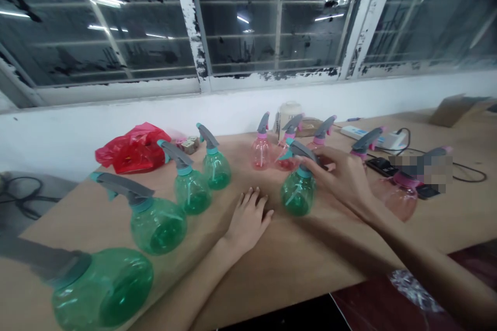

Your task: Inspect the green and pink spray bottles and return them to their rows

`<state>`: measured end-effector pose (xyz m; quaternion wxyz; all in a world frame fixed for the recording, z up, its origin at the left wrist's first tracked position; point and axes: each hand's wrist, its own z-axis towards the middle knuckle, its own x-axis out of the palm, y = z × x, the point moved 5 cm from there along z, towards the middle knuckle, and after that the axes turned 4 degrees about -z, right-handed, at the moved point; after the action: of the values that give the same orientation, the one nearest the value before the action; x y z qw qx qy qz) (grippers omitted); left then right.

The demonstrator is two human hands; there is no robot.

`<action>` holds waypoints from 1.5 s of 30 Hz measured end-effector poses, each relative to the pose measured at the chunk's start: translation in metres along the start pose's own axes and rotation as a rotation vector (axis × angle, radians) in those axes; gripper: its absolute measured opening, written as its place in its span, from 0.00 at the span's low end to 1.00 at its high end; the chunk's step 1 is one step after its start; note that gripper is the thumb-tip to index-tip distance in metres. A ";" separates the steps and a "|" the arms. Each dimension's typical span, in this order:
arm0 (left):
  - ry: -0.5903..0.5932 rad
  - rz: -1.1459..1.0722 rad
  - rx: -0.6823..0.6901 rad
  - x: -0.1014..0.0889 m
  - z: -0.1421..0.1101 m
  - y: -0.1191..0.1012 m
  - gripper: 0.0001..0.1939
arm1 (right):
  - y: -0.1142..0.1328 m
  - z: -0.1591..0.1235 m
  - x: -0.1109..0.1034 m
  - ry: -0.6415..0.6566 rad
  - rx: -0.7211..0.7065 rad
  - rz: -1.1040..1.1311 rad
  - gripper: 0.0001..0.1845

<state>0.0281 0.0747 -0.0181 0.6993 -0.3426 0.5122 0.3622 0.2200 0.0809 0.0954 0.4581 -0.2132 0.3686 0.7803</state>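
Observation:
My right hand (344, 178) is closed round the neck and grey trigger of a green spray bottle (297, 192) standing upright on the wooden table (295, 253). My left hand (248, 220) lies flat on the table just left of that bottle, fingers stretched out, holding nothing. Several more green spray bottles stand in a row to the left: one (215, 165) at the back, one (190, 186) nearer, one (155, 222) nearer still, and a big one (101, 289) at the front left.
Several pink spray bottles (261, 150) stand behind and right of my right hand, one (399, 194) close to my forearm. A red plastic bag (132, 152), a white jar (289, 114), a power strip (373, 137) with cables and a cardboard box (454, 108) lie near the wall.

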 end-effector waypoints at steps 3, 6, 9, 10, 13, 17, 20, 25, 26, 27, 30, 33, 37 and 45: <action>0.005 0.009 -0.005 0.001 0.001 0.001 0.21 | -0.014 -0.013 0.013 0.025 0.037 0.346 0.17; 0.002 0.015 0.000 0.001 0.001 0.001 0.20 | -0.025 -0.019 0.032 0.070 0.080 0.651 0.22; -0.008 0.017 0.008 0.000 0.001 0.002 0.20 | -0.030 -0.014 0.046 0.117 0.112 0.780 0.25; -0.012 0.018 0.009 0.000 0.001 0.002 0.20 | -0.030 -0.010 0.050 0.135 0.106 0.799 0.25; -0.017 0.015 0.009 0.000 0.001 0.002 0.20 | -0.024 0.002 0.059 0.218 0.086 0.845 0.21; -0.023 -0.023 0.008 0.004 0.002 0.004 0.20 | -0.015 0.008 0.068 0.268 0.130 0.883 0.19; -0.053 -0.109 -0.002 0.004 0.002 0.008 0.20 | -0.004 0.007 0.067 0.238 0.138 0.976 0.21; -0.091 -0.587 -0.123 -0.011 0.001 0.011 0.17 | 0.005 -0.001 0.067 0.326 0.308 1.164 0.20; -0.081 -0.711 -0.141 -0.015 0.001 0.009 0.17 | 0.005 -0.003 0.067 0.334 0.343 1.201 0.20; -0.065 -0.825 -0.140 -0.018 0.001 0.005 0.17 | 0.006 -0.004 0.067 0.329 0.370 1.239 0.21; -0.026 -1.006 -0.096 -0.024 -0.002 -0.008 0.22 | 0.010 -0.008 0.070 0.340 0.441 1.319 0.22; -0.040 -0.972 -0.111 -0.023 -0.003 -0.013 0.30 | 0.016 -0.012 0.071 0.414 0.453 1.337 0.20; -0.056 -0.922 -0.104 -0.020 -0.004 -0.012 0.35 | 0.021 -0.009 0.065 0.518 0.250 1.242 0.18; -0.041 -0.922 0.022 -0.020 -0.002 -0.017 0.34 | 0.020 -0.006 0.068 0.551 0.119 1.163 0.17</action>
<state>0.0375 0.0607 0.0030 0.8010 -0.5200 0.2962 0.0146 0.1691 0.1084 0.0536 -0.1400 -0.1452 0.5708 0.7960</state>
